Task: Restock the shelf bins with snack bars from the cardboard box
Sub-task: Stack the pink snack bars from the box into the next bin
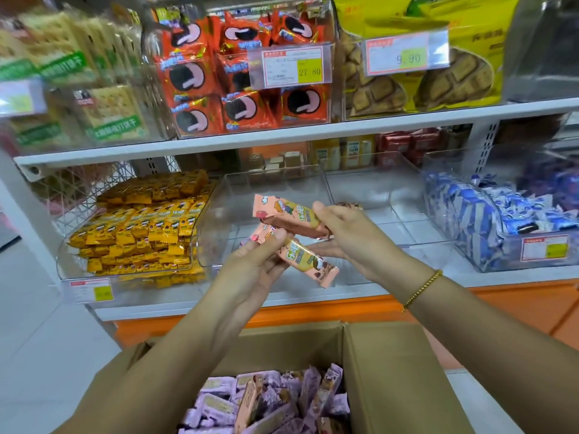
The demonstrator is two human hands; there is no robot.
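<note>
My left hand point(255, 267) grips a pink snack bar point(308, 261) that points down to the right. Just above it my right hand point(341, 233) holds a second pink snack bar point(283, 211) by its right end. Both bars hover in front of a clear plastic shelf bin point(225, 195) on the lower shelf, which looks nearly bare inside. Below my arms stands an open cardboard box point(391, 371) filled with several purple snack bars point(219, 405) and a pink one point(247, 402).
A bin of yellow packets point(147, 227) sits left of the clear bin, and a bin of blue-and-white packets point(501, 214) sits to the right. Red cookie packs point(219, 76) and yellow bags point(438, 73) fill the upper shelf. An orange base point(517, 305) runs beneath the shelf.
</note>
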